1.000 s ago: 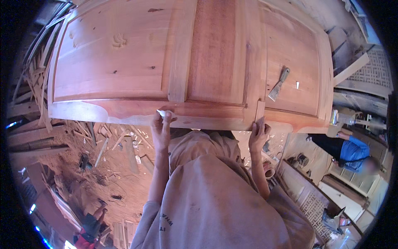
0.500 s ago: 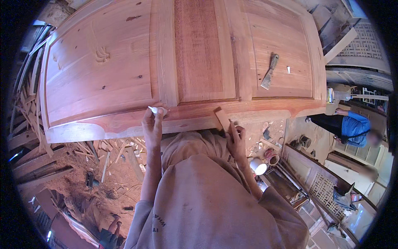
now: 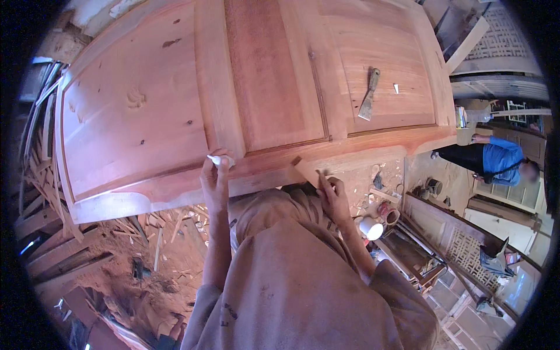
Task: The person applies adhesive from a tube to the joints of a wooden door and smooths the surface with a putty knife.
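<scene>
Wood scraps (image 3: 44, 195) lie at far left, beside the door (image 3: 116, 140). The left hand (image 3: 216, 184) closes round a white bottle (image 3: 217, 158) at the door's near rail, nozzle pointing left, probably gripped so as to leave the tip clear. The right hand (image 3: 332, 197) pinches a block (image 3: 307, 170) by one end near the door's near edge, perhaps to leave the other end free. Farther off, a scraper (image 3: 367, 104) lies on the right panel beside a white chip (image 3: 396, 88) (likely put there for easy reach). A person (image 3: 503, 162) in blue is at far right.

The left hand's fingers cover part of the bottle. The block is blurred; I cannot tell whether it touches the door, whose far side is cut off.
</scene>
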A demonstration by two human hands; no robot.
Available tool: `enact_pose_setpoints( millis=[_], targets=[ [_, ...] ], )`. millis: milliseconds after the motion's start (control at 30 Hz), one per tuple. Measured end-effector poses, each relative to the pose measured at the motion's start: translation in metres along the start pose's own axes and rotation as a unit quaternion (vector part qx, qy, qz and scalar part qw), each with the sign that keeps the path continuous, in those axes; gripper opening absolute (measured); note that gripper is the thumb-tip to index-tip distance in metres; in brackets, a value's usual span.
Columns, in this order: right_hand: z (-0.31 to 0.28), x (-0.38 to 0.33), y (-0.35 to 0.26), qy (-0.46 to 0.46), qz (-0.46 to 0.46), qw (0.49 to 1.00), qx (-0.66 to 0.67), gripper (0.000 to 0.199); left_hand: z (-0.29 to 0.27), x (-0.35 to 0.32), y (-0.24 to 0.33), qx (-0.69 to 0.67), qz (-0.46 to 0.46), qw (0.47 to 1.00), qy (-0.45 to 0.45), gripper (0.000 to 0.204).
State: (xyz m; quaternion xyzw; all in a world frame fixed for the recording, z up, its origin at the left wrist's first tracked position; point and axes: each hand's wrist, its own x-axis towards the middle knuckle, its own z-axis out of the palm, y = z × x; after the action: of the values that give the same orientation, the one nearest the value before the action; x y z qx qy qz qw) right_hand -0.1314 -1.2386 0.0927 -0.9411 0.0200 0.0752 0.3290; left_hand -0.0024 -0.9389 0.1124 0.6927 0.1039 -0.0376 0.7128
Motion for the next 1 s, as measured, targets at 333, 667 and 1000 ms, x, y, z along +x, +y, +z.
enact_pose_setpoints(
  millis=[333, 667, 1000],
  targets=[
    [-0.092, 0.054, 0.13, 0.359, 0.193, 0.909, -0.084, 0.024, 0.034, -0.002, -0.009, 0.011, 0.027, 0.999, 0.013, 0.025],
    [-0.153, 0.108, 0.168, 0.346, 0.142, 0.927, 0.002, 0.023, 0.143, -0.009, -0.001, 0.057, 0.059, 0.995, 0.063, 0.023],
    [-0.186, 0.143, 0.203, 0.127, 0.059, 0.977, -0.163, 0.041, 0.292, -0.051, 0.0, -0.02, 0.012, 0.995, 0.098, 0.018]
  ],
)
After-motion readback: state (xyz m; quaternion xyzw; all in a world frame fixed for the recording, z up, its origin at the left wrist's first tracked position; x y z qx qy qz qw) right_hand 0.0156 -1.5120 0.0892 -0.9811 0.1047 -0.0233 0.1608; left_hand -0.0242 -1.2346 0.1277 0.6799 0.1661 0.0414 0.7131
